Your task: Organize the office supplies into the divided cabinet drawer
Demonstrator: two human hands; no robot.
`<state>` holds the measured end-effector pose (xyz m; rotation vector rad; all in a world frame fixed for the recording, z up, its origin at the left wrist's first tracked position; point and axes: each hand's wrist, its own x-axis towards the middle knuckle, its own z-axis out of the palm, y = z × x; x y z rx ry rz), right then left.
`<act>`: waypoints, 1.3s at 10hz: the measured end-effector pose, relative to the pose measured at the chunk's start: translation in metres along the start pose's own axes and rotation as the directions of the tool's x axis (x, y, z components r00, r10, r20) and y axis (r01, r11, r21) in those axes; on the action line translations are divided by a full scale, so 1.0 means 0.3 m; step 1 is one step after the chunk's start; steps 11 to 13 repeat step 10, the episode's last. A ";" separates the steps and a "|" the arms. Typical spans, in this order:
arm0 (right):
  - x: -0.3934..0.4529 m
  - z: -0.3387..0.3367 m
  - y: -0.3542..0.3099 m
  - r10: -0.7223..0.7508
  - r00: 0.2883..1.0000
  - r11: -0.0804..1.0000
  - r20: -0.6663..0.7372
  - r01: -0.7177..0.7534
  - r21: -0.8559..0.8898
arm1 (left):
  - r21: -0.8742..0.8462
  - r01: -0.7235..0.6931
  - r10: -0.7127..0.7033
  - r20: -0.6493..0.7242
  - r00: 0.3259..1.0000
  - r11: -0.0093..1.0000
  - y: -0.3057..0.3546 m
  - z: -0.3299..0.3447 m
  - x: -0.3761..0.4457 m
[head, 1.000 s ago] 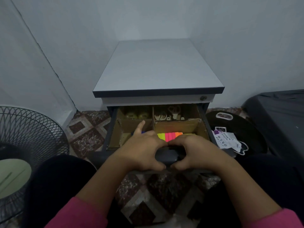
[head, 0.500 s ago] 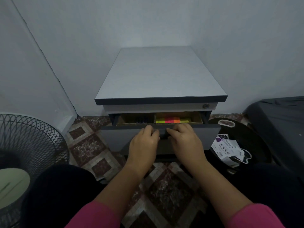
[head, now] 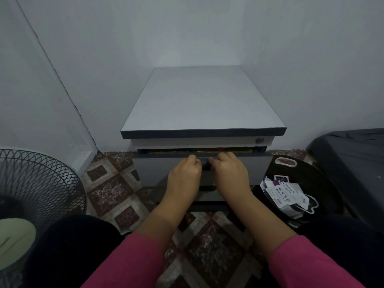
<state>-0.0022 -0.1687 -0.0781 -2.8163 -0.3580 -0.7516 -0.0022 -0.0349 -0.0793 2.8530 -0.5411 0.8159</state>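
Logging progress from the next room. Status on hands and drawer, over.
Left hand and right hand grip the drawer handle. Drawer nearly shut, thin gap showing. Nothing blocking.

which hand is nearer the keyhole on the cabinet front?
Right. The right hand grips the drawer handle below and left of the keyhole; the left hand is farther left on the same handle.

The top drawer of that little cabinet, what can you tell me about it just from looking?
The top drawer has a flat dark grey front and looks like painted metal. It sits level under the cabinet's pale top, nearly shut, with only a thin slit showing. The left hand and the right hand curl onto its dark centre handle.
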 end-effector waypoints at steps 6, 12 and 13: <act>0.063 0.016 -0.011 0.114 0.970 0.993 0.216 -0.118 0.007 | -0.090 0.122 -0.100 0.214 0.972 0.988 -0.003 0.047 0.045; -0.352 -0.058 0.038 0.056 0.698 0.900 0.714 -0.345 0.267 | -0.141 0.216 -0.030 0.770 0.637 0.966 0.009 -0.180 -0.308; -0.352 -0.058 0.038 0.056 0.698 0.900 0.714 -0.345 0.267 | -0.141 0.216 -0.030 0.770 0.637 0.966 0.009 -0.180 -0.308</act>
